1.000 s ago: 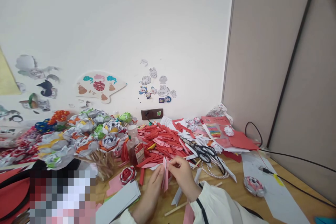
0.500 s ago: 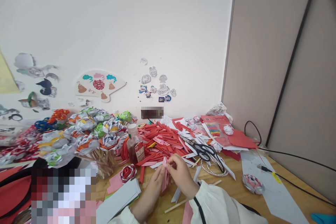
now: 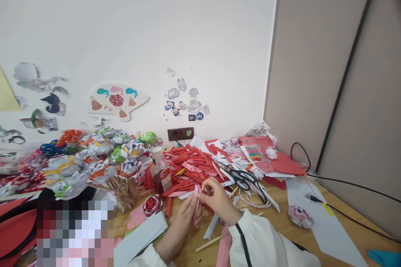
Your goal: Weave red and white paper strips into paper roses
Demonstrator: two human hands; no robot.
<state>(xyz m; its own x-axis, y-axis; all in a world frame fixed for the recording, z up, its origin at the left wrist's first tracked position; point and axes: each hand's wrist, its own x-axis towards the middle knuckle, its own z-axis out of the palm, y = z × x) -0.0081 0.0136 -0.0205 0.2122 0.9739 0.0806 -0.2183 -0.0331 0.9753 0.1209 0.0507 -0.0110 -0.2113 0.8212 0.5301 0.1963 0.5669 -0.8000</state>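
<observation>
Between my two hands stands a folded pink paper strip (image 3: pixel 196 204), held upright over the table's front. My left hand (image 3: pixel 185 213) is closed around its lower part. The thumb and fingers of my right hand (image 3: pixel 214 197) pinch its upper right edge. Just behind my hands spreads a heap of folded red and pink paper strips (image 3: pixel 191 162). Black-handled scissors (image 3: pixel 239 178) lie at the heap's right side, beside a loop of pearl beads (image 3: pixel 260 205). Left of my hands sit a red-and-white paper rose (image 3: pixel 152 205) and a stack of white paper (image 3: pixel 140 238).
A bottle of reddish liquid (image 3: pixel 159 171) stands behind the rose. Many paper flowers (image 3: pixel 103 154) on sticks fill the left. A wooden stick (image 3: pixel 213 243) lies in front of me. To the right are a pink-and-white paper flower (image 3: pixel 300 216) and a black cable (image 3: pixel 347 212).
My right hand has lifted slightly, and its fingers have shifted along the strip's edge. The left hand still grips the strip. The whole view has shifted a little.
</observation>
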